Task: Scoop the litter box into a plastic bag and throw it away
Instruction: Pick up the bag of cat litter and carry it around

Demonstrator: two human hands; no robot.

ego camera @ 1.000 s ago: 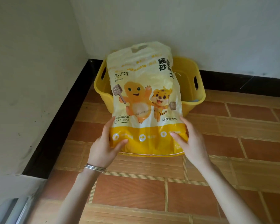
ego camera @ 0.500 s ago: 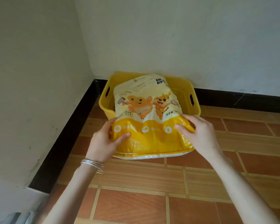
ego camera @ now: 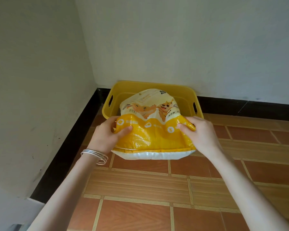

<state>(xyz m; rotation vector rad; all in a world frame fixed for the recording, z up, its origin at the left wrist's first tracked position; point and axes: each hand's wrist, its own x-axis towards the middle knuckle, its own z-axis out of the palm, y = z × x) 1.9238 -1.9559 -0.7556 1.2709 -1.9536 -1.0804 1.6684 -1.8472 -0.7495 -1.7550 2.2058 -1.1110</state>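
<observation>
A yellow plastic litter box [ego camera: 182,95] with handle slots sits on the floor in the corner of the room. A yellow-and-cream cat litter bag [ego camera: 153,135] with cartoon animals printed on it is tipped top-down into the box, its white bottom raised toward me. My left hand [ego camera: 107,135] grips the bag's lower left corner, thumb on the front. My right hand [ego camera: 200,132] grips the lower right corner the same way. The inside of the box is hidden behind the bag.
White walls [ego camera: 40,80] with a black skirting board [ego camera: 70,147] close in the left and the back. Brown tiled floor [ego camera: 157,197] stretches toward me and to the right. Silver bangles [ego camera: 95,155] circle my left wrist.
The bag has gone from standing nearly upright against the box to leaning forward and down into it. Both hands lifted its bottom end, and the view has pulled back.
</observation>
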